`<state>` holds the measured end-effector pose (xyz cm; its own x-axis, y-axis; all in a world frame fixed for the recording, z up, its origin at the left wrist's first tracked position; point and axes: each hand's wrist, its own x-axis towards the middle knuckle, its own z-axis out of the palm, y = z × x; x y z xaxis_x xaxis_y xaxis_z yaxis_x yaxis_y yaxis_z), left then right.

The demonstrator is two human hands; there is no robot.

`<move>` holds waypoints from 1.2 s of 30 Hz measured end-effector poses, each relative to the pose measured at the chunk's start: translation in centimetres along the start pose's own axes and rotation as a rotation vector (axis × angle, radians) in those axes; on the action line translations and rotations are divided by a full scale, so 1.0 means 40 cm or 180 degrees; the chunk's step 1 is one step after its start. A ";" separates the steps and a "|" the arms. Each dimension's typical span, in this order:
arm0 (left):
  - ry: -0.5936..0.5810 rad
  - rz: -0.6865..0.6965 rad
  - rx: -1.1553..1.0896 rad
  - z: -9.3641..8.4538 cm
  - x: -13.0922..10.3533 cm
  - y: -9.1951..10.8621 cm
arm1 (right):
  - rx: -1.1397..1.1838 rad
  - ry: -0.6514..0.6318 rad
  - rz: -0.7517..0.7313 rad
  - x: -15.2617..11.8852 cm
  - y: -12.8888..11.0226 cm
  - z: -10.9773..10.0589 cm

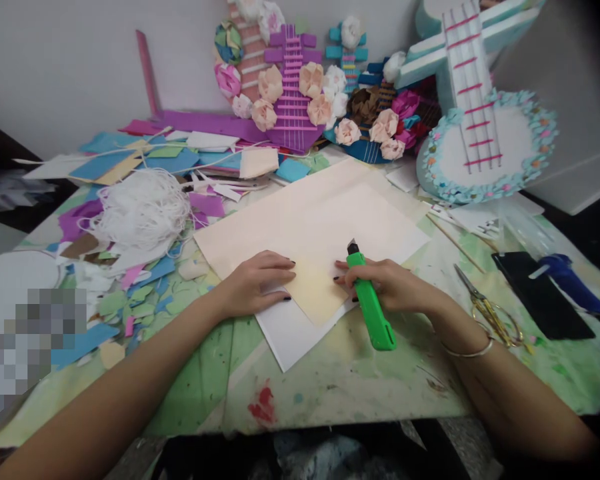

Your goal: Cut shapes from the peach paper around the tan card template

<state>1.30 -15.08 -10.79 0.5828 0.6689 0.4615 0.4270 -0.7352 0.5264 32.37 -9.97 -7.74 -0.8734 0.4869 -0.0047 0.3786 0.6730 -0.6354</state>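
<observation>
A green utility knife (373,307) lies in my right hand (393,283), its short blade pointing away from me. The fingertips of that hand also touch the right edge of a small yellowish sheet (317,290). My left hand (260,280) lies flat at the left edge of this sheet, fingers stretched out and holding nothing. Beneath is a large cream sheet (275,217), with a white sheet (283,340) showing under it near the front. Where the cream and yellowish papers meet is hard to make out.
White string (140,210) and paper scraps (150,283) cover the left side. Paper-decorated guitars (293,87) lean at the back, a large light-blue one (480,153) at right. Scissors (493,313), a black phone-like slab (540,293) and a blue glue gun (575,283) lie right.
</observation>
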 end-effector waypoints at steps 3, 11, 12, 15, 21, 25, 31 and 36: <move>0.0035 0.0087 0.0060 0.005 0.000 -0.001 | 0.0040 0.0004 -0.0023 0.000 0.001 0.000; 0.0081 0.0180 0.0258 0.016 0.001 0.002 | 0.0102 -0.0002 -0.0055 0.000 -0.001 -0.001; 0.0070 0.0180 0.0284 0.017 0.001 0.003 | 0.0106 -0.0004 -0.0059 0.000 -0.001 -0.001; 0.0027 0.0163 0.0354 0.020 0.002 0.005 | 0.0097 -0.0010 -0.0084 -0.001 -0.001 -0.002; 0.0055 0.0069 0.0420 0.027 -0.001 0.002 | 0.0076 -0.0016 -0.0039 -0.002 -0.004 -0.004; 0.0073 0.0025 0.0400 0.030 0.000 0.000 | 0.0064 -0.0026 -0.0027 -0.002 -0.003 -0.002; 0.0081 -0.0130 0.0458 0.037 0.010 0.010 | 0.0026 -0.0021 -0.0004 -0.001 -0.001 -0.002; 0.0030 -0.0197 0.0479 0.038 0.014 0.017 | 0.0088 -0.0001 -0.0022 -0.002 0.000 -0.003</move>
<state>2.98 -15.35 -11.27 0.5459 0.7138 0.4387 0.5610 -0.7003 0.4414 32.50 -9.94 -7.64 -0.8762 0.4820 -0.0004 0.3638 0.6607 -0.6566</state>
